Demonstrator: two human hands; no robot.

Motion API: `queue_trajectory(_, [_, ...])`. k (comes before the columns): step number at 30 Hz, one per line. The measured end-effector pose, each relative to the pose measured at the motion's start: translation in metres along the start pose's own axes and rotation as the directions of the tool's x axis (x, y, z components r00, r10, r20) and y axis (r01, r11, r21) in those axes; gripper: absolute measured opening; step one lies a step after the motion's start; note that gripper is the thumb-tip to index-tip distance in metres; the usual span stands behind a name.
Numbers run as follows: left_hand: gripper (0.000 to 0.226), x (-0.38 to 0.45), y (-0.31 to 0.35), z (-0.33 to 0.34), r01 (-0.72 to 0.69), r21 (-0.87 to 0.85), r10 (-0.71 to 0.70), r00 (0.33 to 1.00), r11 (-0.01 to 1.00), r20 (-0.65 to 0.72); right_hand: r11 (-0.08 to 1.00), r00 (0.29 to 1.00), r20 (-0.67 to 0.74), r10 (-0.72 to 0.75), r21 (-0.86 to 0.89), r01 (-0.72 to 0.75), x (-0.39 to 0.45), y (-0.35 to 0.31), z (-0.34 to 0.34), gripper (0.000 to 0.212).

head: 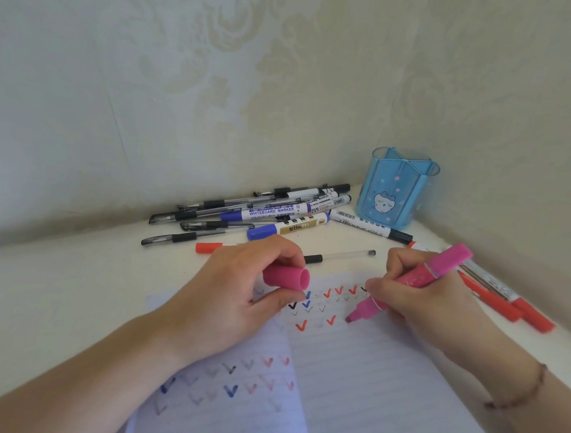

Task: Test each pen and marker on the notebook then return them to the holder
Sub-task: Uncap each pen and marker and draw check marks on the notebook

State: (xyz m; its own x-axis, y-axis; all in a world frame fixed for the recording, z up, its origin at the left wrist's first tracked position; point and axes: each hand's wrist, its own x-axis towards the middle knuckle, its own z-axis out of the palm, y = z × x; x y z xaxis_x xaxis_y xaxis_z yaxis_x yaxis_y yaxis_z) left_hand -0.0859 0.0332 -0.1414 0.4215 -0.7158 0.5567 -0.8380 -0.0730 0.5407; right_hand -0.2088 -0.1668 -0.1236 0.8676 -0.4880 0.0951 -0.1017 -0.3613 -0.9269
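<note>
My right hand [418,297] grips a pink marker [415,279], its uncapped tip touching the lined notebook page [353,366] just right of a row of red ticks. My left hand [241,289] pinches the marker's pink cap [286,277] above the page's upper left. The page carries several red, blue and black ticks. A blue translucent holder [393,188] with a cartoon face stands in the back right corner, with nothing seen inside it.
A heap of black gel pens and whiteboard markers [261,212] lies behind my hands. A clear pen [341,256] and a red-capped pen [209,247] lie nearer. Red markers [509,301] lie along the right wall. Walls close in on the desk at back and right.
</note>
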Motion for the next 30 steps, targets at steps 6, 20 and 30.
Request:
queue_trajectory(6, [0.019,-0.001,0.000,0.000,-0.032,-0.002,0.032,0.999,0.999,0.028,0.999,0.999,-0.025,0.029,0.047,-0.027,0.003,0.003,-0.001,0.044])
queue_trajectory(20, [0.027,-0.001,-0.002,0.002,-0.006,-0.050,0.004,0.999,0.999,-0.043,0.878,0.944,0.220,-0.248,0.463,0.122,-0.002,0.001,-0.010,0.047])
queue_trajectory(30, [0.024,-0.002,0.008,0.002,-0.080,-0.106,0.087,0.994,0.991,0.068,0.896,0.918,0.303,-0.254,0.430,0.106,-0.010,-0.002,0.003,0.039])
